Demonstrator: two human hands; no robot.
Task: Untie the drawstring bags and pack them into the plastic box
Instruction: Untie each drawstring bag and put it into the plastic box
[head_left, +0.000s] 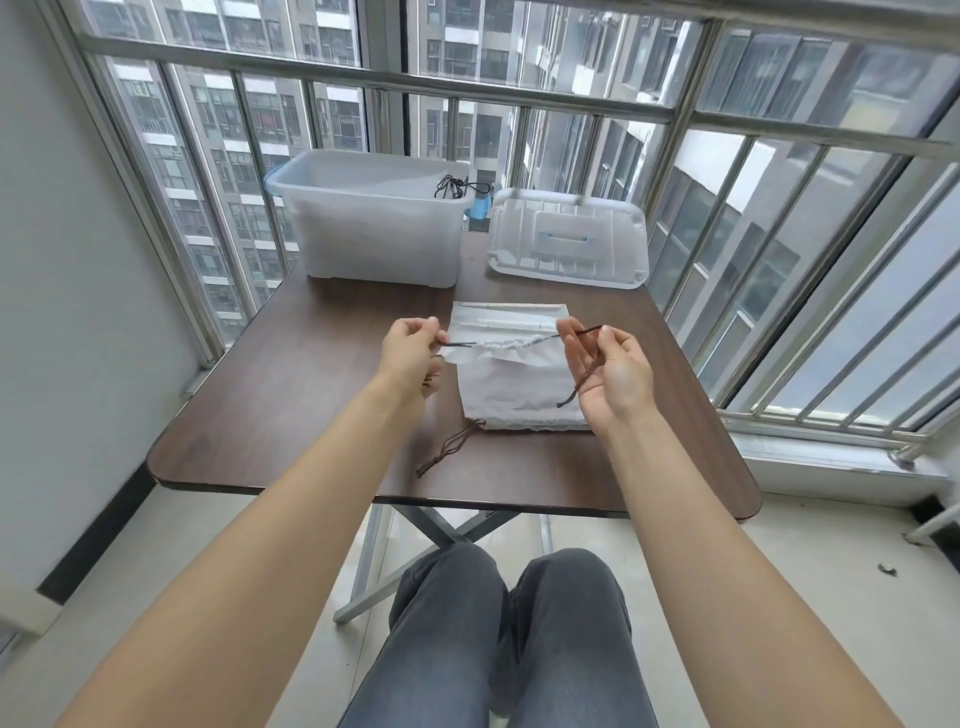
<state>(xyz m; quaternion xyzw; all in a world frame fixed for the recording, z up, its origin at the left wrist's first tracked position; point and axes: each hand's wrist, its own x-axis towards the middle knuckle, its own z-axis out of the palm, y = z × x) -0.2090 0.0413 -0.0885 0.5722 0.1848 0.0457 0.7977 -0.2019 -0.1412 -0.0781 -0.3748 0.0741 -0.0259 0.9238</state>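
Head view: our left hand (410, 349) and right hand (608, 364) each pinch a drawstring (582, 332) end, the bag (511, 384) mouth stretched sideways between them (puckered).

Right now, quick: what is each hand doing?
Left hand: pinching the dark brown drawstring cord of the white fabric bag.
Right hand: pinching the cord's other end.

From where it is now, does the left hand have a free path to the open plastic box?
Probably yes. The plastic box stands open at the far left of the table, its lid lying beside it, with nothing between. But the left hand is busy pinching the drawstring.
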